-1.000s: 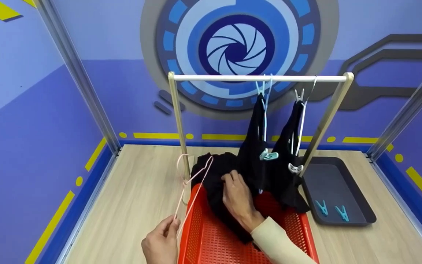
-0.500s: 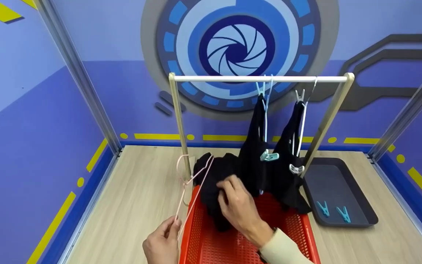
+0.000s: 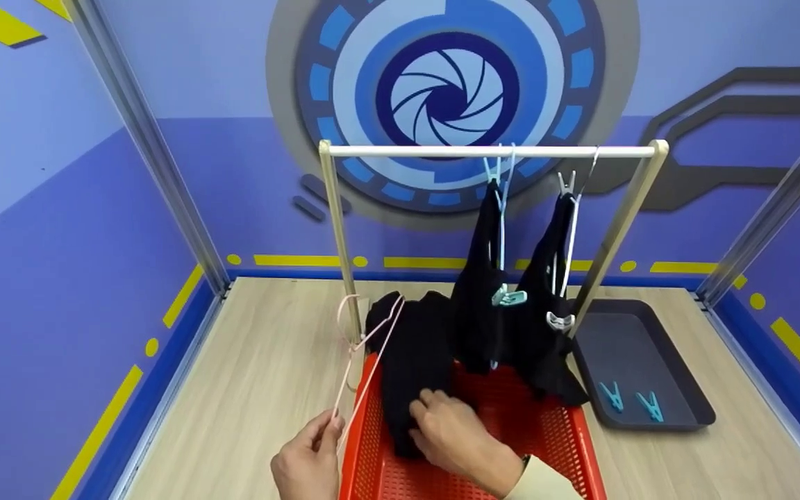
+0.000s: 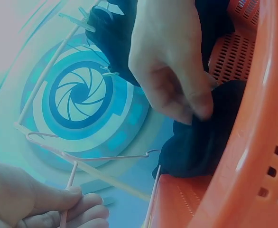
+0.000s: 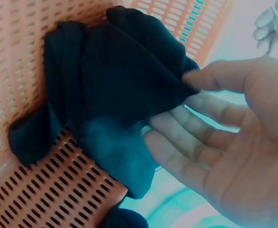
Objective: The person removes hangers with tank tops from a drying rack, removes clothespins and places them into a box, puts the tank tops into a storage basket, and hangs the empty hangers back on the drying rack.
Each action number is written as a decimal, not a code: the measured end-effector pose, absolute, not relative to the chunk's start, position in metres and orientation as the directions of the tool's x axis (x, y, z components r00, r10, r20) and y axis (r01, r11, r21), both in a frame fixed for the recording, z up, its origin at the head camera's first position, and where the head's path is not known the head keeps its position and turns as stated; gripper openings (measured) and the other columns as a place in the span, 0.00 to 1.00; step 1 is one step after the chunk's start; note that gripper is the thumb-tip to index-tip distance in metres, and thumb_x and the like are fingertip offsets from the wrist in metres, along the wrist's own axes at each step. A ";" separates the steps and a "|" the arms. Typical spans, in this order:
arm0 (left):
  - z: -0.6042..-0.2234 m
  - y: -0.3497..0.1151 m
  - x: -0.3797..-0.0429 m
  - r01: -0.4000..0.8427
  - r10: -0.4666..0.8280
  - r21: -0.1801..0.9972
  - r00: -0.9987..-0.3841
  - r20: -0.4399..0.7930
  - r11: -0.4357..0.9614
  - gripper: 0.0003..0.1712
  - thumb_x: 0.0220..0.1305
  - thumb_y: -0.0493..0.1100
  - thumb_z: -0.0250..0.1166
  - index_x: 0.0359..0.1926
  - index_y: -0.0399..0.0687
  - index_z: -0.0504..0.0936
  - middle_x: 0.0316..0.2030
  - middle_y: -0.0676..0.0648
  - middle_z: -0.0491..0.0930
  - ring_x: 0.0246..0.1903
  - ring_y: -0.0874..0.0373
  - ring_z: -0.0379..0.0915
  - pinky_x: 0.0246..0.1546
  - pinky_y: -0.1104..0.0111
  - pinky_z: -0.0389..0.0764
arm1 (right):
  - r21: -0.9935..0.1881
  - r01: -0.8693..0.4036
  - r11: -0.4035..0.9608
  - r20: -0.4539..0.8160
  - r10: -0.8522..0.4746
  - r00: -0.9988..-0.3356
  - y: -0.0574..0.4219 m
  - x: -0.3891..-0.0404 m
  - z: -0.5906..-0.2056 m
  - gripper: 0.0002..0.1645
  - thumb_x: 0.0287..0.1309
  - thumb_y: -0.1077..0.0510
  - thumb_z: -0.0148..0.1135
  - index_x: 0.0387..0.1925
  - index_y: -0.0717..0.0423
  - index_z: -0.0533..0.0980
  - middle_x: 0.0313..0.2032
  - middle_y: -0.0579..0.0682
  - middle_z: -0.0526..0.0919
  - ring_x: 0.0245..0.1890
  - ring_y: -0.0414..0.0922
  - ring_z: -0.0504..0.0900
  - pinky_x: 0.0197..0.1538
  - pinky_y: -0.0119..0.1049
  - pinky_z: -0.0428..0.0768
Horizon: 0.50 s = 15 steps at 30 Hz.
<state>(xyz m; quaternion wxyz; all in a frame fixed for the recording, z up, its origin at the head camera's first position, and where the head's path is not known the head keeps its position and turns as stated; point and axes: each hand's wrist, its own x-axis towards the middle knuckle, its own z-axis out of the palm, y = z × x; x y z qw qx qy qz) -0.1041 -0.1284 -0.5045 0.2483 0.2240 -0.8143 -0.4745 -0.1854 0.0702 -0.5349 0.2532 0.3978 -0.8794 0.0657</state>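
Observation:
My left hand (image 3: pixel 308 455) pinches a pink clothes hanger (image 3: pixel 372 328) by one side bar, its hook up at the left of the rack post. In the left wrist view the thumb presses the hanger's bar against the fingers. A black garment (image 3: pixel 414 368) drapes over the far end of a red basket (image 3: pixel 591 458) and down inside it. At the garment's near end, my right hand (image 3: pixel 452 434) has hold of it. The right wrist view shows a fold of the black cloth (image 5: pixel 125 76) between thumb and fingers.
A clothes rack (image 3: pixel 414 150) spans the back. Two black garments hang there on hangers, one with blue clothespins (image 3: pixel 510 297), one with white clothespins (image 3: pixel 561 321). A dark grey tray (image 3: pixel 626 340) at right holds two teal clothespins (image 3: pixel 650 406).
My right hand has left the garment's upper part and come down toward me to its lower end. The cloth now lies flatter and longer into the basket. My left hand and hanger stay put.

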 end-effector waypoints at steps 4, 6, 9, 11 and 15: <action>-0.505 -0.128 -0.104 -0.120 -0.605 0.885 -0.770 0.203 0.450 0.09 0.62 0.33 0.78 0.44 0.39 0.93 0.31 0.45 0.91 0.27 0.56 0.87 0.24 0.72 0.82 | -0.036 -0.684 0.729 0.529 -0.567 -0.632 0.063 -0.197 -0.532 0.18 0.65 0.47 0.74 0.41 0.57 0.80 0.45 0.57 0.83 0.46 0.57 0.85 0.48 0.49 0.87; -0.506 -0.129 -0.104 -0.113 -0.607 0.885 -0.765 0.213 0.452 0.09 0.61 0.33 0.78 0.43 0.39 0.93 0.31 0.45 0.91 0.27 0.56 0.87 0.24 0.71 0.83 | -0.097 -0.653 0.751 0.537 -0.513 -0.670 0.059 -0.208 -0.532 0.21 0.68 0.46 0.71 0.49 0.58 0.81 0.54 0.60 0.82 0.54 0.59 0.82 0.56 0.52 0.85; -0.507 -0.129 -0.104 -0.104 -0.612 0.885 -0.758 0.225 0.454 0.09 0.61 0.34 0.79 0.43 0.40 0.94 0.31 0.45 0.91 0.27 0.56 0.87 0.25 0.71 0.83 | -0.135 -0.604 0.785 0.504 -0.470 -0.725 0.054 -0.224 -0.537 0.31 0.70 0.43 0.69 0.61 0.61 0.79 0.66 0.65 0.76 0.64 0.61 0.76 0.65 0.56 0.78; -0.507 -0.129 -0.104 -0.095 -0.612 0.885 -0.755 0.235 0.457 0.09 0.60 0.34 0.79 0.42 0.40 0.94 0.31 0.46 0.91 0.27 0.56 0.87 0.25 0.70 0.84 | -0.127 -0.572 0.810 0.463 -0.461 -0.757 0.051 -0.233 -0.542 0.38 0.69 0.39 0.68 0.67 0.62 0.76 0.70 0.67 0.72 0.68 0.64 0.72 0.69 0.59 0.74; -0.509 -0.129 -0.104 -0.062 -0.605 0.883 -0.751 0.266 0.465 0.09 0.59 0.33 0.79 0.42 0.39 0.94 0.31 0.45 0.91 0.28 0.54 0.88 0.25 0.70 0.84 | -0.108 -0.545 0.832 0.418 -0.459 -0.784 0.048 -0.248 -0.554 0.43 0.68 0.37 0.68 0.70 0.64 0.74 0.70 0.68 0.73 0.67 0.64 0.74 0.68 0.59 0.74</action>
